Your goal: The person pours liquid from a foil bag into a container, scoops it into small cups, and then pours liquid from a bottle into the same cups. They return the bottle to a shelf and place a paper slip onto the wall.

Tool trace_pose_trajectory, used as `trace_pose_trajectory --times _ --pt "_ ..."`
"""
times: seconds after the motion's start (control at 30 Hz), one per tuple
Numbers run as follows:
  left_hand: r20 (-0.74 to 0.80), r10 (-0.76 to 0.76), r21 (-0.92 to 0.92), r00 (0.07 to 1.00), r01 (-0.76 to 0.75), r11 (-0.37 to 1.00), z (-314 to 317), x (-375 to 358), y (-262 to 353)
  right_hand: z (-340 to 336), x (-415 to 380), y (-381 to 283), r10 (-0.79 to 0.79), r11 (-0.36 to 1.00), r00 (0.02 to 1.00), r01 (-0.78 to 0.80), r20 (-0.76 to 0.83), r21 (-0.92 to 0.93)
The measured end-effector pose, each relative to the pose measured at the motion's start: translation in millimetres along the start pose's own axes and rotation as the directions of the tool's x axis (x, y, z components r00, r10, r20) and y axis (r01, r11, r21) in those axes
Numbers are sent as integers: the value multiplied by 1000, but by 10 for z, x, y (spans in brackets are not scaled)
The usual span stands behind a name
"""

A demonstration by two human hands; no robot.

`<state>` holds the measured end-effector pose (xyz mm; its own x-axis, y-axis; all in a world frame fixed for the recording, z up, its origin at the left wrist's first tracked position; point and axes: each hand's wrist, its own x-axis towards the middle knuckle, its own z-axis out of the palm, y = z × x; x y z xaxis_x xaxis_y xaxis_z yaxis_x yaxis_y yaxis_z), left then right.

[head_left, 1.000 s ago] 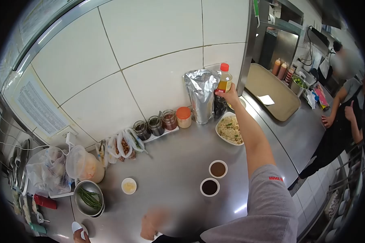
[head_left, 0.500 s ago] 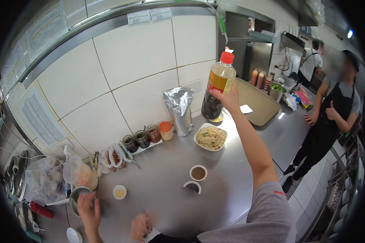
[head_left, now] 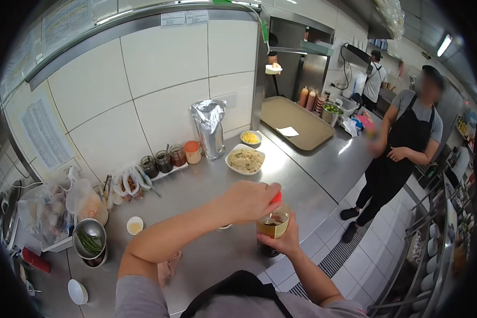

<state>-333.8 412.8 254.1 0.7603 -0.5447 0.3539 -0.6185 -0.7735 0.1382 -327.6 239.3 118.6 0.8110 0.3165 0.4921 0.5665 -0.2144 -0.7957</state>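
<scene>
A clear plastic bottle of dark sauce (head_left: 274, 229) with a yellow label stands upright near the counter's front edge. My right hand (head_left: 286, 238) is wrapped round its body from the right. Coming across from the left, my left hand (head_left: 244, 202) has its fingers closed on the red cap (head_left: 276, 197) at the bottle's top. Left forearm and hand cover most of the small sauce cups; only a bit of white rim (head_left: 225, 227) shows. Behind them is a white bowl of fried rice (head_left: 245, 160), beside a small bowl of yellow shreds (head_left: 250, 139).
Several spice jars (head_left: 163, 161) and a foil pouch (head_left: 209, 129) line the wall. At left are a metal bowl of green vegetables (head_left: 89, 238), a small cup (head_left: 135, 226) and a white bowl (head_left: 78, 292). A brown tray (head_left: 297, 123) lies at back; a co-worker (head_left: 403, 132) stands right.
My right hand has brought the bottle from beside the tray down to the front edge. My left hand has left the metal bowl and now grips the red cap.
</scene>
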Motion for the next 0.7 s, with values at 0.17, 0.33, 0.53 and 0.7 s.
trace_pose_trajectory --times 0.17,0.33,0.53,0.7 --pt "-37 176 -13 984 -177 984 290 111 251 83 -416 312 36 998 974 -21 -222 66" --pt "10 244 55 970 -244 968 322 123 273 14 -599 556 7 982 998 5 -65 189" --pt "-149 270 -436 951 -308 846 362 3 127 -96 -581 909 59 972 963 -116 264 204" --pt "-290 -79 -796 954 -195 573 550 -273 -51 35 -389 488 18 909 952 -143 306 391"
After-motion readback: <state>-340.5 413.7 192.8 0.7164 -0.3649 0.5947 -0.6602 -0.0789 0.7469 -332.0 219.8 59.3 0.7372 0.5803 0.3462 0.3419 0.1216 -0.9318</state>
